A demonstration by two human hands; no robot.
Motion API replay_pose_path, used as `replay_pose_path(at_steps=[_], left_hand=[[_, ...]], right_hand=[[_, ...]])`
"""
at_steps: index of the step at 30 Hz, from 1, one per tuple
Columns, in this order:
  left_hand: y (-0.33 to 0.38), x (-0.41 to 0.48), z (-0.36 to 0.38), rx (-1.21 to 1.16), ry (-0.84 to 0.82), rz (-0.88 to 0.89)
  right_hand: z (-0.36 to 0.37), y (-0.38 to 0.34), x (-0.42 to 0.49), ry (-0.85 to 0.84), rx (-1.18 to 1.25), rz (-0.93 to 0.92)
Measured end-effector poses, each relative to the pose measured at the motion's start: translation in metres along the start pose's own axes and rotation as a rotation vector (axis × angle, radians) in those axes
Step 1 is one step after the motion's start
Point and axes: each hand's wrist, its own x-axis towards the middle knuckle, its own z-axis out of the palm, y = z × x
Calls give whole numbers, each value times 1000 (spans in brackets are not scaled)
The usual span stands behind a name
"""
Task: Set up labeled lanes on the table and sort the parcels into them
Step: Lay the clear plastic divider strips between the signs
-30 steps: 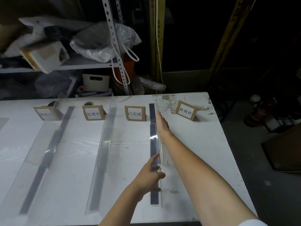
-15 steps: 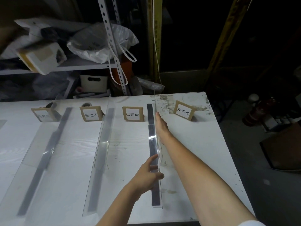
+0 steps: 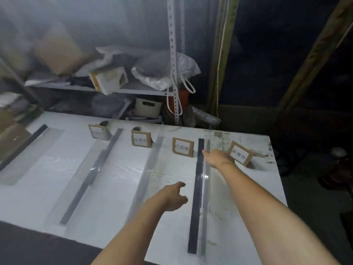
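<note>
Several clear acrylic dividers with dark strips lie in rows on the white table (image 3: pixel 47 188). The rightmost divider (image 3: pixel 206 188) stands upright beside its dark strip (image 3: pixel 196 207). My right hand (image 3: pixel 215 157) reaches to its far end, fingers straight and touching the clear panel. My left hand (image 3: pixel 172 196) hovers just left of the strip with relaxed fingers, holding nothing. Cardboard lane labels stand along the far edge: one (image 3: pixel 183 147) left of the divider, one (image 3: pixel 240 153) right of it, and two more (image 3: pixel 141 141) (image 3: pixel 99 131) further left. No parcels are in view.
Other dividers (image 3: pixel 149 175) (image 3: pixel 95 169) (image 3: pixel 28 144) mark the lanes to the left. A cardboard box (image 3: pixel 11 136) sits at the table's left edge. Behind the table a metal shelf holds a white plastic bag (image 3: pixel 164 73) and a white box (image 3: pixel 108 79). The table's right edge drops to dark floor.
My left hand has let go of the rightmost divider and moved away to the left. My right hand stays at its far end. The view has swung left and upward.
</note>
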Motion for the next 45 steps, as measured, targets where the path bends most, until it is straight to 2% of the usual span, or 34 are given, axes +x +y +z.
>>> replay_pose_path(at_steps=[3,8,11,15,21,25,33,40,45], left_hand=[[-4,-15,-45,65,93,-26],[-40,-61,-127,165,274,-115],[-78,-99,-172,195,363,-213],[-148,-155,-224,160,462,-327],[-267,-229,-290,93,556,-410],[-358,-266,-342,67,601,-409],[-500,-293,-429,-26,637,-426],[-573,-252,-502,-6,641,-398],[-609,-195,-536,25,605,-429]], right_hand=[[-24,-13,-5,43,-269,-100],[-64,-74,-21,-166,-400,-284],[-70,-131,-41,-155,-454,-421],[-47,-224,-72,-166,-472,-551],[17,-374,-134,-185,-456,-731],[68,-484,-176,-210,-449,-772],[148,-644,-231,-280,-423,-845],[192,-753,-205,-296,-387,-855],[222,-799,-162,-343,-315,-811]])
